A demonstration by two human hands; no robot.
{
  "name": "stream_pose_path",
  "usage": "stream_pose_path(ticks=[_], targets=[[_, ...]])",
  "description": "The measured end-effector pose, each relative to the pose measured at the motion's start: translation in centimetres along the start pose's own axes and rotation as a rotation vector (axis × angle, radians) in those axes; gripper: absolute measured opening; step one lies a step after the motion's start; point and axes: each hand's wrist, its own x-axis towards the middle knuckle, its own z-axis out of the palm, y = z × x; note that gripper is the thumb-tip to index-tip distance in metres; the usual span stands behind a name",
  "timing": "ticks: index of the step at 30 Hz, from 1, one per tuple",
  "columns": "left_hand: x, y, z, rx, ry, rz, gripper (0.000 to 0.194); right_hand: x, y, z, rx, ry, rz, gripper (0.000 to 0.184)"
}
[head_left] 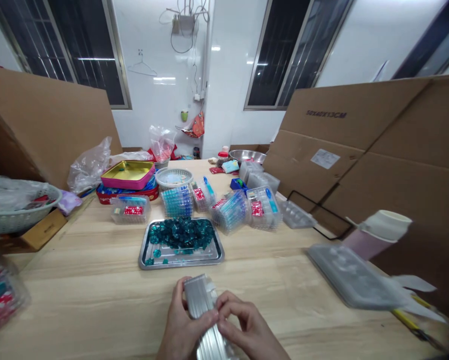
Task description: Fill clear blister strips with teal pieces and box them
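Well, both bare hands close together at the near side of a light wood table (96,295): left hand (179,322) and right hand (245,322) narrowly closed on a pack of clear plastic tubes (201,297), one on each side of it, with right fingers (228,305) curled over its middle. Lower end of the pack running past the bottom of the view. Just ahead, not touching the hands, a steel tray (181,264) heaped with teal faceted beads (182,232), a few lying loose near its front rim. Beyond that, a loose row of clear plastic boxes (264,207) packed with blue-and-clear tubes and red labels. Off to the right, blurred, a grey plastic tray (354,277) and a pink bottle with a cream lid (376,235). Farther back, a gold-lined pink tin (128,175), a woven basket (21,212) at the left edge, and tall cardboard sheets (359,130) on the right, with more at the left.
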Motion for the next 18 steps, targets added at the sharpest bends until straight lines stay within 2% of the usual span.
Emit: stream_pose_path(ticks=[3, 7, 18], targets=[[-0.1, -0.1, 0.0, -0.043, -0.013, 0.014, 0.084, -0.1, 0.5, 1.0, 0.142, 0.019, 0.041, 0.036], [-0.3, 0.1, 0.2, -0.07, 0.001, 0.005, 0.084, -0.4, 0.5, 0.8, 0.21, 0.023, 0.102, 0.037], [-0.6, 0.6, 0.3, -0.036, 0.006, -0.012, 0.083, -0.6, -1.2, 0.6, 0.074, -0.02, 0.065, 0.029]])
